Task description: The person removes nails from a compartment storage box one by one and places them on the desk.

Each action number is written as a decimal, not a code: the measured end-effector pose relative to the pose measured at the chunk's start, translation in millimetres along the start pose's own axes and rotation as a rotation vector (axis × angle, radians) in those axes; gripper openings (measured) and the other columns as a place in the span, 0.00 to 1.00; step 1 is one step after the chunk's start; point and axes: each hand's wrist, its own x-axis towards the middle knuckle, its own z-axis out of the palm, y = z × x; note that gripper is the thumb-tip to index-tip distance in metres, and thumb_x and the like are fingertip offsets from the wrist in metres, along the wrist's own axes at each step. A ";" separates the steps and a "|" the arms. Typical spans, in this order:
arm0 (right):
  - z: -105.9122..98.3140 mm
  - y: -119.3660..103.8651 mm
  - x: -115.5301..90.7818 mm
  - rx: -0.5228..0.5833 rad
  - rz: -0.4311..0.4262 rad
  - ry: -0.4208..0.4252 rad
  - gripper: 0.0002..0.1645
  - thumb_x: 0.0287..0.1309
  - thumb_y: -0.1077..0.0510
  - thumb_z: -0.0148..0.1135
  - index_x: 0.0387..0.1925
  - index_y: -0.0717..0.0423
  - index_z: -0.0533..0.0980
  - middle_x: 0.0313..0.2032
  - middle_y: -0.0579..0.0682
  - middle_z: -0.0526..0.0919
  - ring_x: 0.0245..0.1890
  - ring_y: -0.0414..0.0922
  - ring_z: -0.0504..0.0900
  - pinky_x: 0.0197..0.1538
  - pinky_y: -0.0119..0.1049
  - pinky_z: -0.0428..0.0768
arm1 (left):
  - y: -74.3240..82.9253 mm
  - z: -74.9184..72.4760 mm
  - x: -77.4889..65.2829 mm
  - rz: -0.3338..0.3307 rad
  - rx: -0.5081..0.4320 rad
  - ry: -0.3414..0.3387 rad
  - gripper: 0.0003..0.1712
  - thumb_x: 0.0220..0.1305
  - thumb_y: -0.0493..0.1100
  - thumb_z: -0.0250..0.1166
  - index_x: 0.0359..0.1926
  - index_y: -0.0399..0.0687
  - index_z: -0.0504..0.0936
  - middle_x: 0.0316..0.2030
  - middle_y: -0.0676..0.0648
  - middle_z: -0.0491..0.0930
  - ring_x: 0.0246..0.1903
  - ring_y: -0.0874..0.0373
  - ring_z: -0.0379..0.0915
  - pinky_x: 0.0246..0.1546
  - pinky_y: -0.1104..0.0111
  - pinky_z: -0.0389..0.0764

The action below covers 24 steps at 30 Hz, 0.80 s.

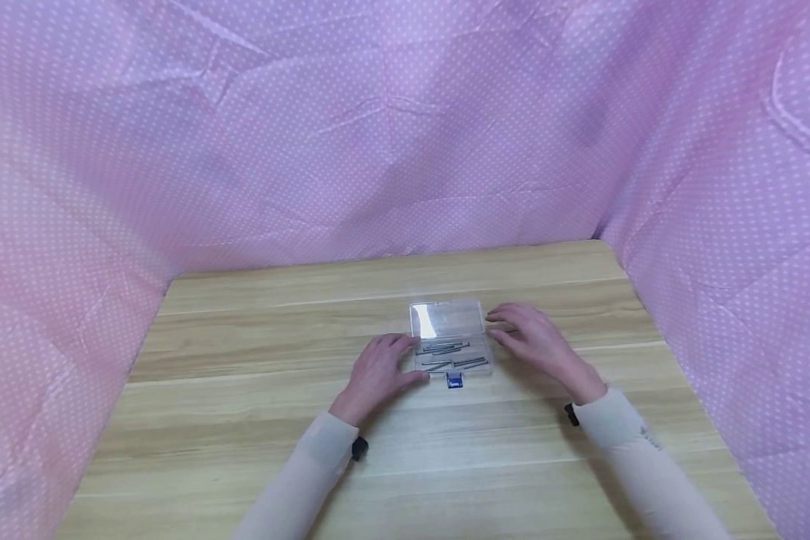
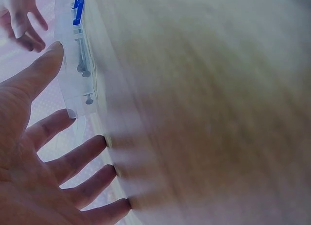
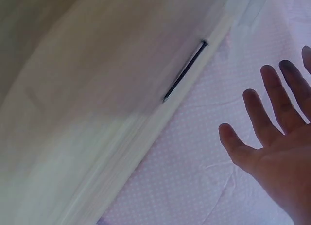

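Pink dotted cloth (image 1: 391,112) walls in the wooden table (image 1: 243,405) where you work, its near edge cut off below your wrists. Just to the right of your left hand (image 1: 378,371) sits a clear plastic box (image 1: 478,349), its lid (image 1: 455,320) laid back beyond your fingertips and partly whited out by glare. Your left fingers are spread and nearly straight, the thumb and forefinger tips set against the box's near end; how firmly they press cannot be told. Nails (image 1: 443,349) lie inside, overlapping too closely to count, and those nearest your left thumb are partly covered by the box's edge. Lettering on the blue latch (image 1: 454,380), right of your left thumb, is too small to read.

Your right hand (image 1: 536,341) is loosely open beside the lid, fingers apart and nothing seen in its hold; whether a fingertip touches the plastic is unclear. From your right wrist, where the frame crops the hand at its edge, a lone nail (image 3: 185,71) shows on the wood, left of your fingers; it cannot be picked out from overhead. Blur softens the tabletop in both wrist views.
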 end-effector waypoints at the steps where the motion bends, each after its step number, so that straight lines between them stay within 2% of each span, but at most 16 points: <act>1: 1.3 -2.5 0.6 0.007 -0.001 0.003 0.17 0.63 0.61 0.71 0.52 0.62 0.83 0.55 0.60 0.84 0.59 0.60 0.79 0.66 0.61 0.73 | -0.1 0.0 0.0 -0.001 0.000 -0.001 0.42 0.59 0.65 0.74 0.70 0.55 0.76 0.69 0.44 0.74 0.70 0.44 0.65 0.71 0.47 0.66; 13: 19.8 -28.5 10.3 0.023 0.005 -0.001 0.15 0.61 0.57 0.74 0.49 0.57 0.85 0.51 0.55 0.85 0.55 0.55 0.80 0.62 0.57 0.75 | -1.2 0.8 0.4 -0.003 -0.004 -0.006 0.42 0.60 0.66 0.73 0.71 0.56 0.75 0.69 0.45 0.73 0.70 0.44 0.64 0.72 0.47 0.64; 24: 38.7 -46.7 20.1 0.000 -0.033 -0.032 0.13 0.62 0.57 0.74 0.46 0.58 0.87 0.47 0.53 0.85 0.50 0.52 0.80 0.57 0.52 0.78 | -2.0 -1.4 0.4 0.008 0.001 -0.009 0.42 0.60 0.65 0.73 0.71 0.56 0.75 0.69 0.44 0.73 0.70 0.43 0.64 0.72 0.47 0.65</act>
